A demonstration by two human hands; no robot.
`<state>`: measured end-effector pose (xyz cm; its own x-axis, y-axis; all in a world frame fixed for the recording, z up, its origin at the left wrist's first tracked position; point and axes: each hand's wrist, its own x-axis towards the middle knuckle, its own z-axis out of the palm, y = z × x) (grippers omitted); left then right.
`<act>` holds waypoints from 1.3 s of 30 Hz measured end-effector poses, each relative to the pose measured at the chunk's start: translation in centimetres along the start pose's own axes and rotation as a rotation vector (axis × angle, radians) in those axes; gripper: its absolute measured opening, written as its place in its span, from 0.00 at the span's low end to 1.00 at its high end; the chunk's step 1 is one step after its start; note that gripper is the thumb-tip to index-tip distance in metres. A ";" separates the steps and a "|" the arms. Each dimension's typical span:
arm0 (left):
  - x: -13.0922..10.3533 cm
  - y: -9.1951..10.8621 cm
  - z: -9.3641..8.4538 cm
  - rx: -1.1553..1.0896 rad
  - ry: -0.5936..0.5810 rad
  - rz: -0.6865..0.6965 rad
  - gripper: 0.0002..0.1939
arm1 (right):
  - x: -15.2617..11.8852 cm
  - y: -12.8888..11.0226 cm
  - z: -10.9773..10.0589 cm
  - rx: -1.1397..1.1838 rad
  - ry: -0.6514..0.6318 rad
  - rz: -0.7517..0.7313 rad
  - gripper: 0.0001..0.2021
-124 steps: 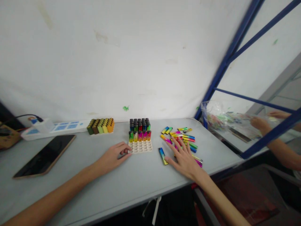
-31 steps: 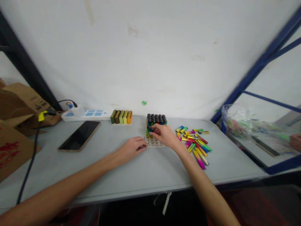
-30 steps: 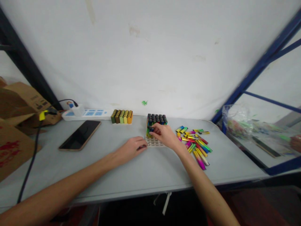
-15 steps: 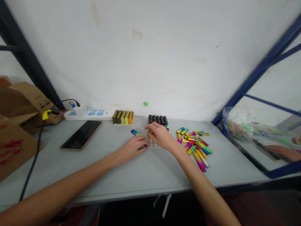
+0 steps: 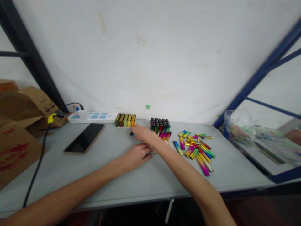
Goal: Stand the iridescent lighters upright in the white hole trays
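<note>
My right hand [image 5: 140, 133] reaches across to the left, fingers closed over a lighter [image 5: 132, 134] whose dark blue end pokes out at the fingertips. My left hand [image 5: 139, 154] rests with bent fingers at the left edge of a pale tray with holes [image 5: 167, 143]. My right forearm crosses over that tray and hides most of it. Some upright pink and red lighters [image 5: 165, 135] show at the tray's back. Behind them stands a block of black-topped lighters [image 5: 160, 124].
Loose shiny lighters [image 5: 195, 147] lie in a pile on the right. Gold-topped lighters [image 5: 125, 120] stand by the wall near a power strip [image 5: 101, 117]. A phone [image 5: 84, 138] lies at left, beside a cardboard box [image 5: 21, 147] and cable. A plastic bag [image 5: 240, 125] sits far right.
My right hand has moved left from above the tray to the blue-ended lighter. Upright pink lighters and a loose lighter left of the pile are now uncovered. The view has shifted slightly.
</note>
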<state>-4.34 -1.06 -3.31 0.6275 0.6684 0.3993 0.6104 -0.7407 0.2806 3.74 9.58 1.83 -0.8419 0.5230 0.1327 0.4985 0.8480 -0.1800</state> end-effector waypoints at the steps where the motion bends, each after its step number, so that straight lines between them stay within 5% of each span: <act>1: 0.0 0.0 0.0 0.005 -0.002 -0.003 0.09 | -0.1 0.2 0.0 -0.026 -0.033 0.023 0.10; 6: 0.3 0.4 -0.3 0.002 0.007 -0.012 0.07 | -1.1 0.2 -1.9 -0.051 -0.075 0.049 0.10; 11: 0.3 0.7 -0.6 0.034 -0.020 -0.032 0.06 | -3.3 -0.8 -5.0 0.136 0.190 0.018 0.06; 17: 0.3 0.4 -0.6 0.069 -0.037 -0.032 0.08 | -10.3 -0.5 -7.5 0.306 0.436 0.113 0.07; 22: 0.2 0.3 -0.6 0.070 -0.037 -0.037 0.10 | -13.8 0.4 -6.2 0.174 0.458 0.183 0.07; 28: 0.1 0.1 -0.4 0.051 -0.027 -0.047 0.13 | -14.1 1.1 -4.0 0.114 0.401 0.198 0.09; 39: 0.2 0.0 -0.5 0.067 -0.042 -0.074 0.11 | -13.1 1.3 -6.2 0.039 0.239 0.120 0.08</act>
<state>-4.51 -0.97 -2.80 0.5984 0.7243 0.3424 0.6857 -0.6841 0.2486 16.72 4.31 5.86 -0.7019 0.6292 0.3340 0.5798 0.7770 -0.2452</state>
